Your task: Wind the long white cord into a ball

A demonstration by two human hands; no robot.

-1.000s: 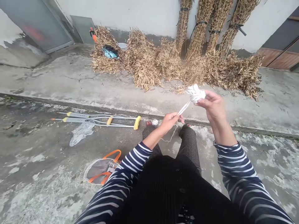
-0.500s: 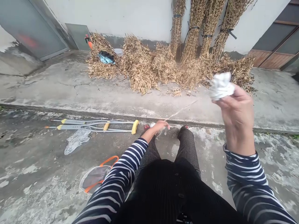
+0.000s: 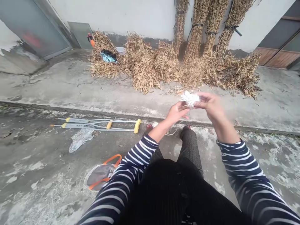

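Observation:
A wound bundle of white string (image 3: 190, 98) is held up in front of me, above the step's edge. My right hand (image 3: 208, 104) pinches it from the right between thumb and fingers. Against its left side is my left hand (image 3: 177, 112), with fingers bent around the string where it meets the bundle; the exact grip is partly hidden. A loose loop of the string (image 3: 172, 132) hangs or lies lower down, between my feet.
Two crutches (image 3: 100, 124) and a crumpled clear plastic bag (image 3: 81, 137) lie left of my feet. Nearer is a bag with orange handles (image 3: 99, 176). Dried plant piles (image 3: 144, 67) and tied upright bundles (image 3: 195, 31) line the wall beyond the concrete step (image 3: 105, 93).
My right hand has brought the white bundle left and lower. My left hand has risen to meet it, and the strand stretched between the hands no longer shows.

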